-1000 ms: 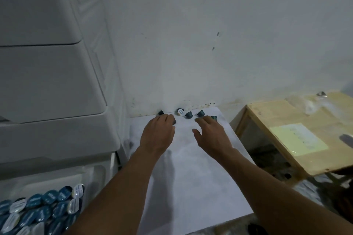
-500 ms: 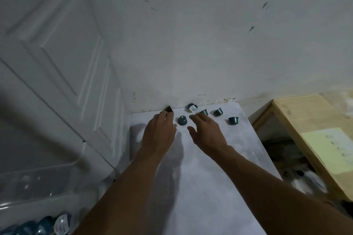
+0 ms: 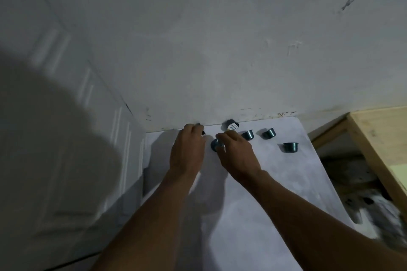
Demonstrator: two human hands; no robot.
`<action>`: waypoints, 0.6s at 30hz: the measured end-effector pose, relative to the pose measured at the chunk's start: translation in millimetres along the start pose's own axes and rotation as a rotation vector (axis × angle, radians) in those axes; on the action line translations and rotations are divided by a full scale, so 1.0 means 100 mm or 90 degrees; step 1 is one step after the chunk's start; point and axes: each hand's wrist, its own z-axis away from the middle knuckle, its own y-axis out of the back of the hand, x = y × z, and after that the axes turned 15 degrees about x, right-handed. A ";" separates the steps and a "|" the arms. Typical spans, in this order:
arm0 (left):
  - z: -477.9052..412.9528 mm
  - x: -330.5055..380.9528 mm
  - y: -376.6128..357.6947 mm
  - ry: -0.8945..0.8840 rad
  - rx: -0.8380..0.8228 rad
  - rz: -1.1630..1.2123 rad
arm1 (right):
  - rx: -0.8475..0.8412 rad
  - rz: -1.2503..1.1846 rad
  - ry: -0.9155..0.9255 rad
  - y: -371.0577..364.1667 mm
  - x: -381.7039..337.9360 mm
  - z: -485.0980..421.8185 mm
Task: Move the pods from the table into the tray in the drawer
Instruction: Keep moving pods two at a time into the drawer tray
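Pods (image 3: pixel 269 133) sit at far edge of table (image 3: pixel 253 215) by wall. We've left hand (image 3: pixel 187 152) curled on one dark pod (image 3: pixel 202 131), right hand (image 3: pixel 237 154) pinching another (image 3: pixel 216 144). Risk: rushed grab knocks loose pods rolling off edge; tray's out of view.

pods (image 3: pixel 248 134): glossy teal, metal-look | bench (image 3: pixel 253 215): matt white, smooth | side table (image 3: pixel 378 138): raw wood | wall (image 3: pixel 220 39): matt, scuffed
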 end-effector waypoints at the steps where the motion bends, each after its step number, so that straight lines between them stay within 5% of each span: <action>1: -0.03 -0.02 -0.06 -0.016 -0.014 -0.007 | -0.004 0.000 0.004 -0.04 0.03 -0.02; 10: -0.21 -0.16 -0.36 -0.108 -0.099 -0.089 | -0.016 -0.041 -0.002 -0.24 0.18 -0.10; 18: -0.18 -0.16 -0.39 -0.039 -0.076 -0.069 | -0.036 -0.064 -0.059 -0.27 0.20 -0.12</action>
